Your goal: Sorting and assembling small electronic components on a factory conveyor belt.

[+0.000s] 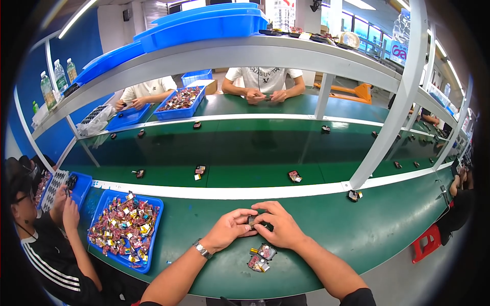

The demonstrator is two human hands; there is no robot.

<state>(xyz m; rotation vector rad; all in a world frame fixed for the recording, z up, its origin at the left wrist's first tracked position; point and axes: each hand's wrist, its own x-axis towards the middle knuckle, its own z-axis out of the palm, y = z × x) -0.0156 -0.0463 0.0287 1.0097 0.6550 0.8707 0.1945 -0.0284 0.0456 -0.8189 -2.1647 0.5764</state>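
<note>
Here, a shallow blue plastic tray [151, 235] sits at the person's left on the green workbench [357, 229], heaped with small glossy parts in red, gold and silver. The left hand [228, 229] and right hand [278, 224] meet above the bench, fingertips pinched together on one small dark part [251, 220]. Two similar red-and-gold pieces [261, 257] lie just below the hands. Beyond a white rail, a dark green conveyor belt [245, 148] carries scattered parts. Across it, another blue tray [181, 99] holds more. Blue bins [204, 23] rest on the grey shelf overhead.
</note>
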